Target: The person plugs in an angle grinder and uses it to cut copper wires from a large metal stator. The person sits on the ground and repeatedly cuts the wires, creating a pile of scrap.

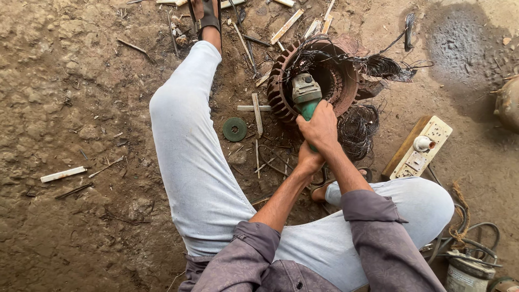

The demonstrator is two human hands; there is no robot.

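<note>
Dirt floor, person seated with legs spread: green grinder [306, 97] has its head inside the rusty stator [316, 75], which lies between the feet trailing cut wire [359, 127]. Right hand [320, 128] is clamped around the grinder body, left hand [308, 161] closed on its rear end just behind. Spare disc [234, 129] lies left of the stator, switchboard [419, 148] to its right.

Cylindrical can [466, 277] with pale label, bottom right corner, beside hose coil; no signs, screens.
</note>
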